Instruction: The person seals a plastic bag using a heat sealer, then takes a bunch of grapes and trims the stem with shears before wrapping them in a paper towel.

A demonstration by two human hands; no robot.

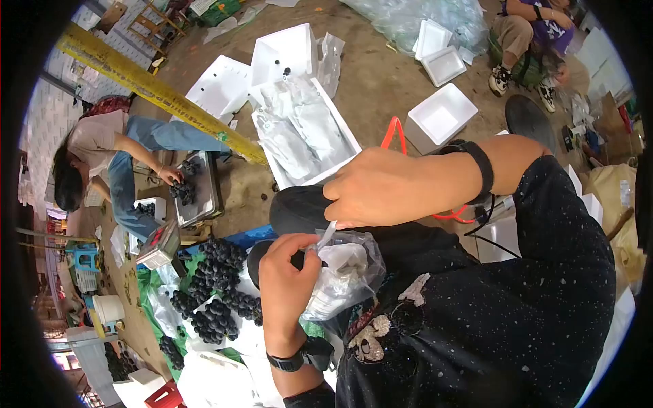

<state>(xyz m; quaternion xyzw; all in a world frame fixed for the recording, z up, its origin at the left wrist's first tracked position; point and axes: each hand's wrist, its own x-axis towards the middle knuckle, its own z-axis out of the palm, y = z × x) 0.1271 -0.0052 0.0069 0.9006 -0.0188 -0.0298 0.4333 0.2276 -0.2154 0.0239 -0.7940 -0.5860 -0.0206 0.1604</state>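
Note:
A clear plastic bag (347,272) with white material inside rests at my lap. My left hand (291,275) pinches the twisted white neck of this bag between thumb and finger. Just above it, my right hand (381,187) is closed at the upper end of the same neck, its fingertips partly hidden behind the hand. Left of my left hand, dark grape bunches (216,292) lie on white and green plastic. Beyond my hands, a white foam box (266,153) holds wrapped white packages (299,126).
A yellow pole (156,88) crosses the upper left. One person (98,146) handles grapes over a tray (204,194); another person (537,34) sits upper right. A scale (160,245), an empty foam box (442,115) and a red cable (396,132) are nearby.

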